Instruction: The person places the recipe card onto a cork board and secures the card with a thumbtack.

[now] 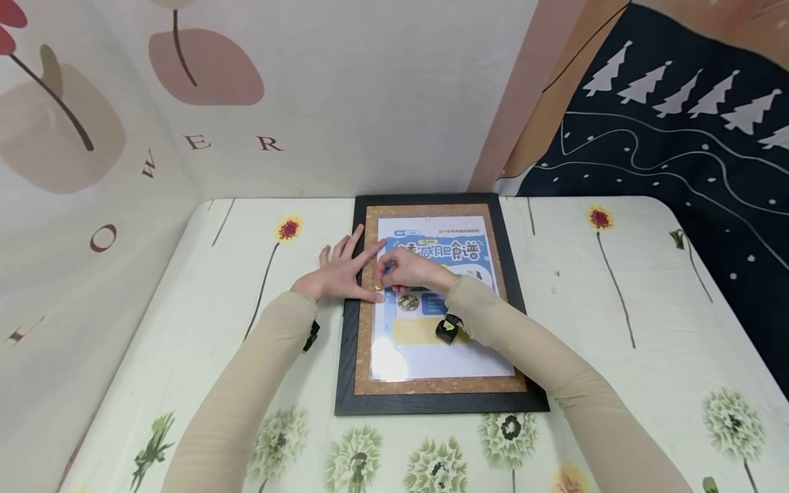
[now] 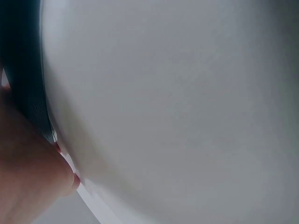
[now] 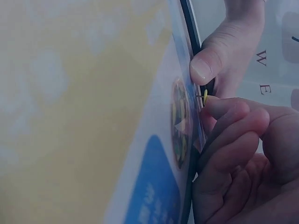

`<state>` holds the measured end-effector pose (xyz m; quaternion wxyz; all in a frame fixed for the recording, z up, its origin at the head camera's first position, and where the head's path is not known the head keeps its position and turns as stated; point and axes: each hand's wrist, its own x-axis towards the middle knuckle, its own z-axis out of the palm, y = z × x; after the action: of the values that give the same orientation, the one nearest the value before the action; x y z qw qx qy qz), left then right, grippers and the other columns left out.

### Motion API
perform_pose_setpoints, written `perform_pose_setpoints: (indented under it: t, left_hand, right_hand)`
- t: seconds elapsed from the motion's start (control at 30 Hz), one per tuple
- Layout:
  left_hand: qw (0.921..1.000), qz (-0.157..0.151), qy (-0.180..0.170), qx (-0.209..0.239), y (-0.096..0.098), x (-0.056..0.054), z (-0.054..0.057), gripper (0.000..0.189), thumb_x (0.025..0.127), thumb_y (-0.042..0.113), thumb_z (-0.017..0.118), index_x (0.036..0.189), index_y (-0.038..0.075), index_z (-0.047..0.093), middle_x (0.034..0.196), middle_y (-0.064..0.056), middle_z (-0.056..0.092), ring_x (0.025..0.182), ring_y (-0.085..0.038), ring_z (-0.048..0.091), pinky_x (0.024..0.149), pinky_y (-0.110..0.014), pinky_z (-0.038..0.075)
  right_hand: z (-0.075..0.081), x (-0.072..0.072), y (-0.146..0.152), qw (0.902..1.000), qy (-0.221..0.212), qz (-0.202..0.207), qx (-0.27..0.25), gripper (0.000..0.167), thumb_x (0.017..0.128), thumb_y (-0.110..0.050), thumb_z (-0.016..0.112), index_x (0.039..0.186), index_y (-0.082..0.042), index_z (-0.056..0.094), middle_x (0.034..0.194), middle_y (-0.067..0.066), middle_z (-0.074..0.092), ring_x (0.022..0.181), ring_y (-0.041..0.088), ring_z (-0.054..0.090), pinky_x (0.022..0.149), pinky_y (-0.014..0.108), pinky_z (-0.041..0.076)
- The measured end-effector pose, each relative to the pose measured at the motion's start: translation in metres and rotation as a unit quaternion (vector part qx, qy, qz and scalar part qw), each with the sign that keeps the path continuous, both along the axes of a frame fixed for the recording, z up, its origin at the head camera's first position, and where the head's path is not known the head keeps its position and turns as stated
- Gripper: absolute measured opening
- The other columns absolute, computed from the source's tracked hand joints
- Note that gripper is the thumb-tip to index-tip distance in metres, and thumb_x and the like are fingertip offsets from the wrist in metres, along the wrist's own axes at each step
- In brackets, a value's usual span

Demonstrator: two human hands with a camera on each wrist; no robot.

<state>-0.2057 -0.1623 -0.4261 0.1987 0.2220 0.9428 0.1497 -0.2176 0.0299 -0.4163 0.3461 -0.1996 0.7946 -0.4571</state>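
A printed poster (image 1: 444,360) with blue and yellow areas lies on a cork board (image 1: 439,386) in a black frame (image 1: 444,404). My left hand (image 1: 339,274) rests with spread fingers across the frame's left side, its thumb at the poster's left edge. Just beside that thumb, my right hand (image 1: 407,268) pinches a yellow thumbtack (image 3: 205,95) by its head. The tack's metal pin points toward the board in the right wrist view; whether its tip has entered cannot be told. Only part of the left hand (image 2: 32,177) shows in the left wrist view.
The framed board lies on a table (image 1: 616,383) under a white flower-print cloth. Behind it rises a pale printed curtain (image 1: 370,103), with a dark tree-print cloth (image 1: 666,137) at the right. Each wrist wears a black device; the right one (image 1: 448,329) sits over the poster.
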Motion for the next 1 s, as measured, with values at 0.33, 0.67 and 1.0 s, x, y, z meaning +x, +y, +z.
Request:
perform_pose_setpoints:
  t: [0.33, 0.67, 1.0]
  left_hand:
    - [1.0, -0.001, -0.001, 0.009, -0.0001, 0.0005, -0.0002, 0.107, 0.077, 0.063, 0.07, 0.157, 0.028, 0.008, 0.156, -0.012, -0.027, 0.142, -0.044, -0.006, 0.103, -0.067, -0.005]
    - [0.9999, -0.002, 0.012, 0.01, -0.0001, 0.0006, 0.0001, 0.108, 0.076, 0.061, 0.072, 0.157, 0.026, 0.01, 0.156, -0.015, -0.024, 0.141, -0.046, -0.003, 0.103, -0.069, -0.004]
    - [1.0, 0.0, 0.004, 0.008, 0.0001, 0.0004, -0.0011, 0.107, 0.077, 0.061, 0.071, 0.157, 0.027, 0.008, 0.156, -0.013, -0.026, 0.141, -0.045, -0.005, 0.103, -0.068, -0.005]
  right_hand:
    - [0.0007, -0.0001, -0.0004, 0.9999, 0.005, 0.014, 0.006, 0.007, 0.092, -0.001, 0.059, 0.088, -0.005, 0.064, 0.055, 0.004, 0.052, 0.044, 0.011, 0.044, 0.045, 0.024, 0.038]
    - [0.0025, 0.0018, -0.004, 0.9984, 0.035, 0.028, 0.033, 0.007, 0.091, -0.001, 0.06, 0.086, -0.006, 0.063, 0.056, 0.003, 0.053, 0.045, 0.011, 0.045, 0.045, 0.023, 0.038]
    - [0.0006, 0.0018, -0.0042, 0.9993, 0.021, 0.018, 0.024, 0.007, 0.09, 0.001, 0.061, 0.086, -0.005, 0.063, 0.056, 0.004, 0.054, 0.044, 0.011, 0.046, 0.043, 0.023, 0.038]
